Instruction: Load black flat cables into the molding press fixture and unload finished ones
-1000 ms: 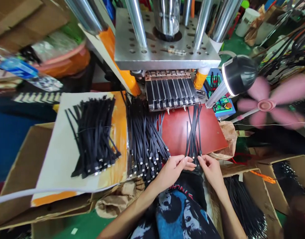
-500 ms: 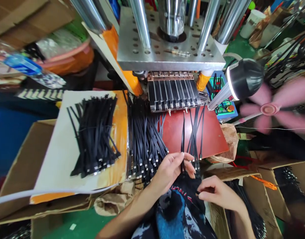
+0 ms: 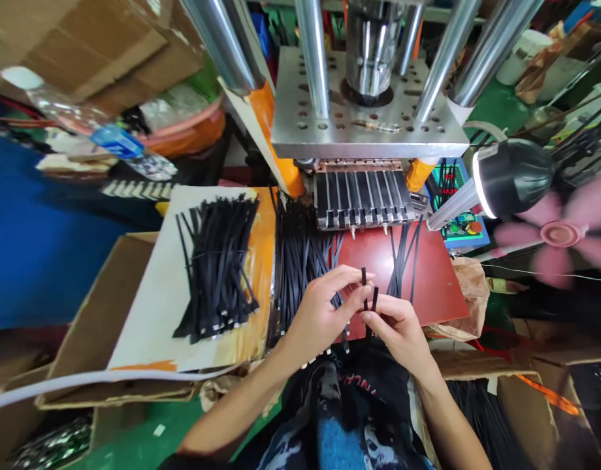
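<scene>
Cluttered press bench, red board

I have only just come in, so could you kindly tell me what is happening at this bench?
A person seated at a press is handling black straps. The left hand and the right hand meet over the red board, each pinching thin black straps whose ends stick up between the fingers. A few more loose straps lie on the board below the grooved die. To the left sit a big strap pile and a tied bundle on a white sheet.
</scene>
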A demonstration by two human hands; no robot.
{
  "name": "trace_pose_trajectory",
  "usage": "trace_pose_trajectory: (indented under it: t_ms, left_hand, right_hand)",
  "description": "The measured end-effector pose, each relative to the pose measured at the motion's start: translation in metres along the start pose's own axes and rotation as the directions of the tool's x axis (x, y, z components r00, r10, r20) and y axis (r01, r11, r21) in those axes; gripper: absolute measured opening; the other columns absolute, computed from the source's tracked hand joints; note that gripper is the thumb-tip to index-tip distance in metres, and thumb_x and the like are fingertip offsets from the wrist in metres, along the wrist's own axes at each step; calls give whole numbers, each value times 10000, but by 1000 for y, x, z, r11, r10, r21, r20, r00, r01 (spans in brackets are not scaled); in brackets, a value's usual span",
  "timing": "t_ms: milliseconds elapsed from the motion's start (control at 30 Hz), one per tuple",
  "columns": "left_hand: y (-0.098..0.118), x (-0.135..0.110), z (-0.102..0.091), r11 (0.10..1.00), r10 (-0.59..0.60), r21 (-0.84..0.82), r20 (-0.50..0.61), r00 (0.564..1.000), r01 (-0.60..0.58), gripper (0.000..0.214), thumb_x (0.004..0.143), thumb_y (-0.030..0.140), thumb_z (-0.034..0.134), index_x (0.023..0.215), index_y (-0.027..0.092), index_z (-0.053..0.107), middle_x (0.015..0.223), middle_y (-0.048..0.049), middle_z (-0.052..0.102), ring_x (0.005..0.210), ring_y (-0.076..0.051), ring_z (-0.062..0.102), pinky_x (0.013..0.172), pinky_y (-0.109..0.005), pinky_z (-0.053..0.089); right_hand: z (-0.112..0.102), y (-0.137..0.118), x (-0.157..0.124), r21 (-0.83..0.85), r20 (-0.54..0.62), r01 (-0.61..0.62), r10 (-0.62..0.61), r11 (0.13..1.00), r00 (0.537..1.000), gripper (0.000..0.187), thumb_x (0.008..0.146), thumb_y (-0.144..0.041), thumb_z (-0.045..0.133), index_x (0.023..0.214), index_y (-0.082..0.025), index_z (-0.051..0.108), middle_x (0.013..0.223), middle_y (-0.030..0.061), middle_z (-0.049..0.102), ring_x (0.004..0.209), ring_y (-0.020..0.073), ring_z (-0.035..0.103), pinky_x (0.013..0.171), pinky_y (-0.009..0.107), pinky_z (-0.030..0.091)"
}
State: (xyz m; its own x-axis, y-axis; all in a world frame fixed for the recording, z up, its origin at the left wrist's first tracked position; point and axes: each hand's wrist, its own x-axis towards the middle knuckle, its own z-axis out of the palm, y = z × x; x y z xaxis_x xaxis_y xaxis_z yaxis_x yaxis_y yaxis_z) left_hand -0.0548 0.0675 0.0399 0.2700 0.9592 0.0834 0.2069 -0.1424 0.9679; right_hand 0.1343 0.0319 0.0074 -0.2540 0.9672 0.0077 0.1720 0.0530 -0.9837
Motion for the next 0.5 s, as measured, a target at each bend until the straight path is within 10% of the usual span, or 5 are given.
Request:
trace_pose_trajectory:
  t_ms: [233, 500]
  left_hand:
    - [15, 21, -20, 988, -50, -134, 167, 985, 73, 316, 1053, 414, 671, 971, 164, 846, 944, -63, 816, 894, -188, 741, 826, -269, 548]
    - [10, 26, -25, 971, -26, -232, 161, 987, 63, 370, 1016, 458, 717, 845, 150, 833, 903, -69, 725, 756, -148, 647, 670, -250, 508]
  right_hand:
    - [-13, 2, 3, -104, 7, 123, -123, 987, 992, 300, 1104, -317, 563, 1309, -277, 779, 846, 25, 647, 696, 168, 583, 663, 290, 490]
    - [-6, -15, 27, -131, -75, 179, -189, 975, 979, 184, 1033, -292, 682, 918, -229, 811, 749, 22, 632, 642, 158, 537, 559, 282, 413]
